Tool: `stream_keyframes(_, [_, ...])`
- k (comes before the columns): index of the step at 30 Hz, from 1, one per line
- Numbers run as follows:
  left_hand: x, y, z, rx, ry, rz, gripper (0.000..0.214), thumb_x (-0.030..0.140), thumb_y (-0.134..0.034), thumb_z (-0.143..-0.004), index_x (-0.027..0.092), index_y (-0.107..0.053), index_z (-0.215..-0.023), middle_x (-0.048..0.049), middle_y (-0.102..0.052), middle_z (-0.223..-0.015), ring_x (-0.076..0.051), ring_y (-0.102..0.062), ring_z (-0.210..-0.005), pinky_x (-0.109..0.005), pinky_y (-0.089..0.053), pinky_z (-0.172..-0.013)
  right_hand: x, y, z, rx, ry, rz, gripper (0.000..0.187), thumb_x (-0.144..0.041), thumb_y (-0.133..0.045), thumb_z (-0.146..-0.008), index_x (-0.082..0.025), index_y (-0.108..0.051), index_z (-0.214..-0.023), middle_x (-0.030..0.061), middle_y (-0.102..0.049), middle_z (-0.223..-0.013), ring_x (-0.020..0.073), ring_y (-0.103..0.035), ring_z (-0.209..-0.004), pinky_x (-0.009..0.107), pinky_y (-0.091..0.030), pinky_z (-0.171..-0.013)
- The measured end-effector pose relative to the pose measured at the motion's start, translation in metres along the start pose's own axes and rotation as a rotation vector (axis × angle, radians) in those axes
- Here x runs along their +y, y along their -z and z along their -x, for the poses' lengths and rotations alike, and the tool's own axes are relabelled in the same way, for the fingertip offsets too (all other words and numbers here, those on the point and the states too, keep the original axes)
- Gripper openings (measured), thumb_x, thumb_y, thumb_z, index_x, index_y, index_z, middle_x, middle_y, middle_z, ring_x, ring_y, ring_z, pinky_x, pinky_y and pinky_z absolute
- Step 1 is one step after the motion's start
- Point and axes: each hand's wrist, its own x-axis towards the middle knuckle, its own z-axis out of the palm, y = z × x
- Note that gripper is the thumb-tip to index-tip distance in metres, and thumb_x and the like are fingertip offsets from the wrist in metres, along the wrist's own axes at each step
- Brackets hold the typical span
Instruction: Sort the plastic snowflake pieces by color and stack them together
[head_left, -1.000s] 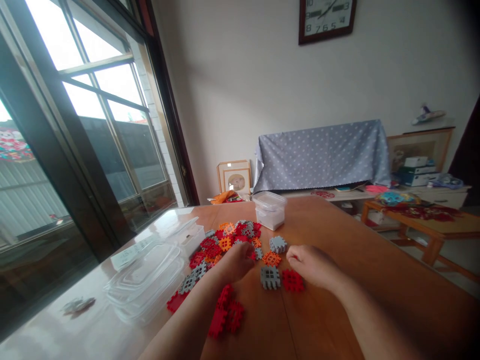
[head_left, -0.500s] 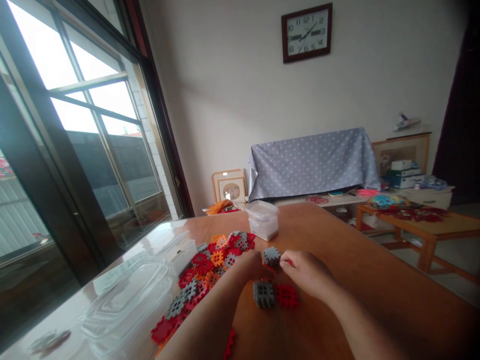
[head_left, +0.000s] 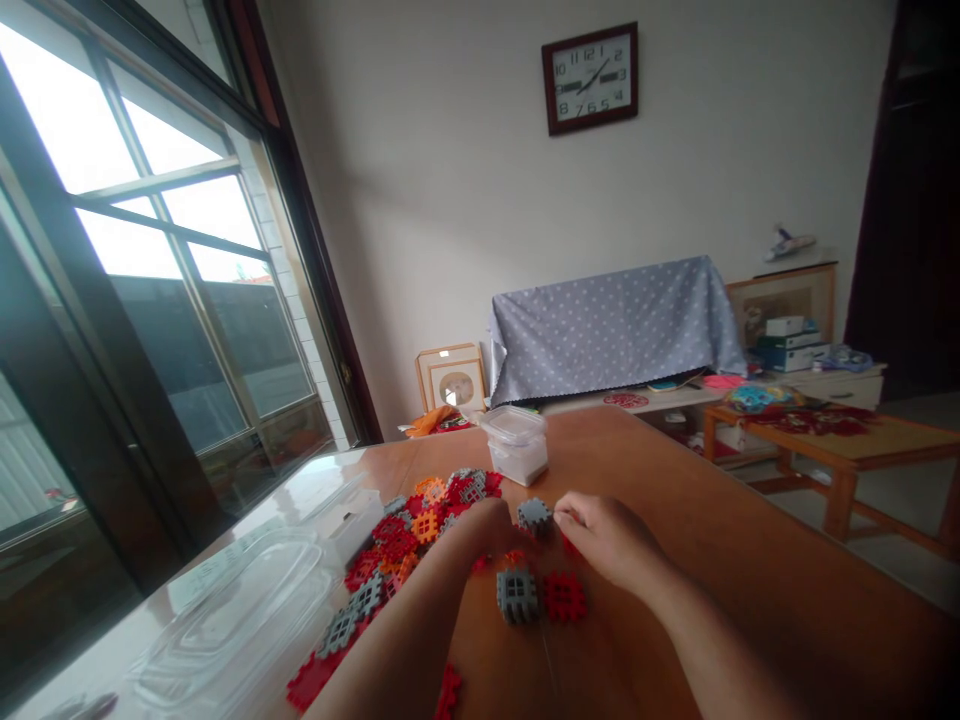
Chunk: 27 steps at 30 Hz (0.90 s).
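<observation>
My left hand is low over the table beside a stack of light grey interlocking plastic tiles. Its fingers are mostly hidden behind the wrist. An orange tile peeks out just below it. To the right of the stack, my right hand is closed, with a red tile showing under its fingers. Closer to me stand a block of stacked grey tiles and, right beside it, a red one. A heap of red, orange and grey tiles spreads left of my left forearm.
A lidded clear box stands at the table's far side. On the left are a large clear plastic lid or tub and a white container. Beyond the wooden table are a cloth-covered piece and a low side table.
The view has shifted slightly. The red tile that showed at my right fingertips now shows lower, beneath that hand. Both hands stay close to the light grey stack.
</observation>
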Motion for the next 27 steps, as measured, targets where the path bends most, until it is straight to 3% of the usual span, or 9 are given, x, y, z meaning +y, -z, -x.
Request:
stream_keyframes(5, [-0.021, 0.029, 0.015, 0.014, 0.013, 0.169, 0.04, 0.056, -0.078, -0.062, 0.018, -0.067, -0.069, 0.0032, -0.052, -0.06, -0.015, -0.048, -0.059, -0.029, -0.039, -0.061, 0.001, -0.001, -0.001, 0.012, 0.028, -0.014, 0.024, -0.039, -0.05, -0.095, -0.026, -0.071, -0.094, 0.0023, -0.076, -0.083, 0.0188, -0.067, -0.076, 0.025, -0.037, -0.066])
stream_keyframes(8, [-0.043, 0.046, 0.033, 0.043, 0.027, 0.256, 0.034, 0.05, -0.072, -0.069, 0.017, -0.07, -0.08, 0.001, -0.059, -0.068, -0.014, -0.049, -0.061, -0.028, -0.039, -0.062, 0.003, -0.003, -0.001, 0.01, 0.038, -0.013, 0.025, -0.039, -0.05, -0.094, -0.025, -0.07, -0.091, 0.002, -0.075, -0.08, 0.0188, -0.067, -0.074, 0.025, -0.037, -0.065])
stream_keyframes(13, [-0.088, 0.059, 0.062, 0.112, 0.109, 0.281, 0.026, 0.039, -0.06, -0.076, 0.015, -0.067, -0.069, -0.0028, -0.062, -0.067, -0.015, -0.052, -0.061, -0.028, -0.04, -0.061, 0.005, -0.01, -0.001, 0.003, 0.076, -0.026, 0.023, -0.038, -0.051, -0.093, -0.026, -0.07, -0.091, 0.0025, -0.076, -0.086, 0.0202, -0.068, -0.077, 0.027, -0.039, -0.067])
stream_keyframes(17, [-0.112, 0.059, 0.071, 0.27, 0.223, 0.17, 0.017, 0.03, -0.06, -0.076, 0.016, -0.062, -0.066, -0.0013, -0.055, -0.058, -0.016, -0.051, -0.059, -0.028, -0.038, -0.059, 0.006, -0.015, -0.001, -0.026, 0.093, -0.045, 0.023, -0.039, -0.052, -0.092, -0.027, -0.071, -0.091, 0.0021, -0.076, -0.081, 0.0207, -0.067, -0.075, 0.028, -0.04, -0.069])
stream_keyframes(20, [-0.115, 0.057, 0.073, 0.418, 0.253, 0.047, 0.01, 0.023, -0.058, -0.076, 0.016, -0.064, -0.08, -0.0038, -0.063, -0.072, -0.02, -0.057, -0.072, -0.03, -0.041, -0.067, 0.007, -0.017, -0.002, -0.033, 0.093, -0.053, 0.024, -0.04, -0.052, -0.092, -0.027, -0.072, -0.091, 0.002, -0.075, -0.079, 0.0209, -0.066, -0.073, 0.028, -0.04, -0.068])
stream_keyframes(22, [-0.111, 0.054, 0.073, 0.475, 0.23, -0.032, 0.02, 0.021, -0.057, -0.077, 0.018, -0.066, -0.094, -0.0073, -0.068, -0.09, -0.023, -0.06, -0.086, -0.032, -0.044, -0.077, 0.007, -0.018, -0.003, -0.036, 0.092, -0.049, 0.025, -0.041, -0.051, -0.092, -0.028, -0.072, -0.092, 0.0017, -0.074, -0.078, 0.0208, -0.066, -0.072, 0.028, -0.039, -0.066])
stream_keyframes(27, [-0.086, 0.035, 0.064, 0.416, 0.137, -0.179, 0.035, 0.025, -0.062, -0.077, 0.025, -0.067, -0.112, -0.0089, -0.068, -0.121, -0.029, -0.057, -0.117, -0.038, -0.041, -0.099, 0.007, -0.021, -0.004, -0.035, 0.098, -0.041, 0.027, -0.043, -0.049, -0.093, -0.027, -0.07, -0.089, 0.0013, -0.073, -0.075, 0.0209, -0.066, -0.071, 0.028, -0.037, -0.063])
